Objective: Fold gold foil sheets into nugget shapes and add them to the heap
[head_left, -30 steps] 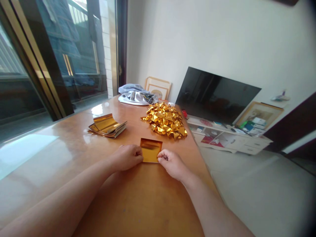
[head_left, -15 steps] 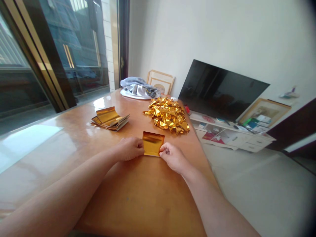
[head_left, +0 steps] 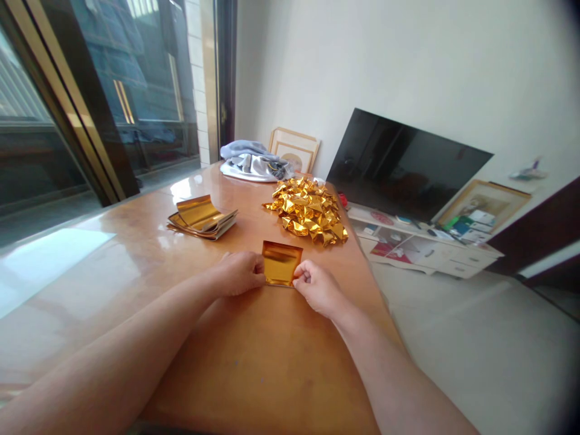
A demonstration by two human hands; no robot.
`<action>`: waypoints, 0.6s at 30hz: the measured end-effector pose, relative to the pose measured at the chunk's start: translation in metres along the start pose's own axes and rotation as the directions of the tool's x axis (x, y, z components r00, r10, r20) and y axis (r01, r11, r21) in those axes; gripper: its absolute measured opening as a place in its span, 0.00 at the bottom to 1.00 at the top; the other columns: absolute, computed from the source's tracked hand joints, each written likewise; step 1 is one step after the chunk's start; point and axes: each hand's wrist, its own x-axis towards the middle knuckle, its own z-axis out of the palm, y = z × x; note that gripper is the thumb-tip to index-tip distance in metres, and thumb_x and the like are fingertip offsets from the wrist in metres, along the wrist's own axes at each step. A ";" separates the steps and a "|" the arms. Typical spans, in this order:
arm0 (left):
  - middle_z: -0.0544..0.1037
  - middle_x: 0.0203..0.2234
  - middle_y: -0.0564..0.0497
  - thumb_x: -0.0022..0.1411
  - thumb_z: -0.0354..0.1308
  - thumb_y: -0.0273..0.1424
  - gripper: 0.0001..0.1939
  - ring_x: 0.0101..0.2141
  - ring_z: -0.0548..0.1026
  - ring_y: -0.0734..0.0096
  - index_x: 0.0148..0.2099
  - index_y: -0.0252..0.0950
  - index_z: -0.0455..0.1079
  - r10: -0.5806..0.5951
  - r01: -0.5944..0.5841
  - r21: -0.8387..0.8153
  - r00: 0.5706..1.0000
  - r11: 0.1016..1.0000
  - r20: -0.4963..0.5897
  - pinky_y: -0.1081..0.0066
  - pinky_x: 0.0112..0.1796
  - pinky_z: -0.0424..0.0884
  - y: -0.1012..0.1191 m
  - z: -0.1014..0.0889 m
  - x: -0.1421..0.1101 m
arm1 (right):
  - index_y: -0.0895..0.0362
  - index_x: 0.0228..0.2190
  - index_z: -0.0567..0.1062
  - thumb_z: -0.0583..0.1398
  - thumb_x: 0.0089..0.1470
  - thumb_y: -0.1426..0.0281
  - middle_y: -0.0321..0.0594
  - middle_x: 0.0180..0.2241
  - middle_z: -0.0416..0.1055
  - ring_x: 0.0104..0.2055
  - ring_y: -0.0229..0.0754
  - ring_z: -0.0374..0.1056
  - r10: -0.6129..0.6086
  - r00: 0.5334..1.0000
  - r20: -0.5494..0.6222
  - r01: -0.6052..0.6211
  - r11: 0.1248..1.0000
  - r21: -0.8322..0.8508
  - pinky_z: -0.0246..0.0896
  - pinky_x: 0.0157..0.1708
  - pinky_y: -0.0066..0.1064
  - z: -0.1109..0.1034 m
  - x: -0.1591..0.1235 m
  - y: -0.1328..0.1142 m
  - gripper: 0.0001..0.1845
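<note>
A shiny sheet of gold foil paper [head_left: 281, 266] rests on the wooden table [head_left: 254, 356] between my hands, its far edge curling up. My left hand [head_left: 242, 273] is closed on the sheet's left edge, fingers pinched together. On the opposite side, my right hand [head_left: 317, 287] pinches the lower right corner. A loose stack of gold foil sheets [head_left: 202, 219] lies beyond my left hand, the top one curled. Past my right hand is a heap of folded gold foil pieces [head_left: 310, 211].
Bundled grey-blue fabric [head_left: 254, 162] lies at the table's far end, with picture frames [head_left: 296, 148] behind it. On the right, a television [head_left: 408, 166] stands over a white low cabinet [head_left: 430, 254]. A glass door [head_left: 145, 90] is on the left.
Both hands keep their hold at the sheet's sides. The near edge of the gold sheet seems slightly more bent up; otherwise the scene barely differs.
</note>
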 end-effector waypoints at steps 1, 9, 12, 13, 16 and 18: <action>0.75 0.24 0.55 0.55 0.56 0.38 0.08 0.26 0.70 0.69 0.30 0.40 0.68 -0.002 0.002 0.005 1.000 1.000 -0.005 0.71 0.26 0.52 0.001 0.000 0.000 | 0.52 0.34 0.74 0.61 0.51 0.71 0.31 0.26 0.73 0.27 0.37 0.65 -0.002 1.000 -0.003 0.002 1.000 0.001 0.58 0.28 0.26 0.000 0.000 0.000 0.05; 0.76 0.25 0.56 0.57 0.57 0.39 0.09 0.27 0.70 0.68 0.30 0.40 0.68 0.004 -0.004 0.047 1.000 0.999 -0.011 0.70 0.29 0.52 0.007 -0.006 -0.005 | 0.52 0.33 0.73 0.62 0.50 0.71 0.31 0.26 0.72 0.26 0.37 0.65 0.016 1.000 -0.003 -0.016 1.000 0.000 0.55 0.26 0.26 0.000 0.000 -0.001 0.05; 0.77 0.25 0.56 0.57 0.58 0.39 0.09 0.27 0.71 0.68 0.30 0.40 0.69 0.013 -0.013 0.059 1.000 0.998 -0.009 0.69 0.30 0.53 0.007 -0.007 -0.005 | 0.52 0.34 0.73 0.61 0.50 0.71 0.30 0.26 0.72 0.26 0.37 0.65 0.013 1.000 -0.002 -0.013 1.000 0.002 0.55 0.26 0.26 -0.001 -0.001 -0.001 0.06; 0.77 0.26 0.56 0.56 0.58 0.39 0.08 0.28 0.71 0.68 0.31 0.40 0.70 0.014 -0.014 0.057 1.000 0.998 -0.011 0.69 0.31 0.54 0.006 -0.008 -0.005 | 0.52 0.34 0.73 0.61 0.50 0.71 0.30 0.26 0.72 0.27 0.37 0.65 0.011 1.000 -0.001 -0.011 1.000 0.002 0.55 0.26 0.26 -0.001 -0.001 -0.002 0.06; 0.78 0.28 0.56 0.55 0.59 0.35 0.05 0.30 0.72 0.67 0.35 0.41 0.72 0.033 -0.033 0.043 0.999 0.999 -0.013 0.70 0.32 0.56 0.004 -0.009 -0.006 | 0.52 0.33 0.73 0.61 0.50 0.72 0.31 0.26 0.72 0.27 0.37 0.65 0.003 1.000 -0.001 -0.003 1.000 -0.003 0.55 0.26 0.26 -0.001 -0.002 -0.001 0.06; 0.79 0.31 0.55 0.55 0.58 0.32 0.07 0.33 0.73 0.65 0.38 0.42 0.73 0.092 -0.091 0.038 0.996 0.995 -0.011 0.70 0.34 0.58 0.003 -0.010 -0.006 | 0.53 0.33 0.73 0.61 0.50 0.72 0.31 0.26 0.72 0.27 0.37 0.65 -0.002 1.000 -0.004 0.002 1.000 -0.008 0.54 0.26 0.26 -0.001 -0.002 -0.001 0.05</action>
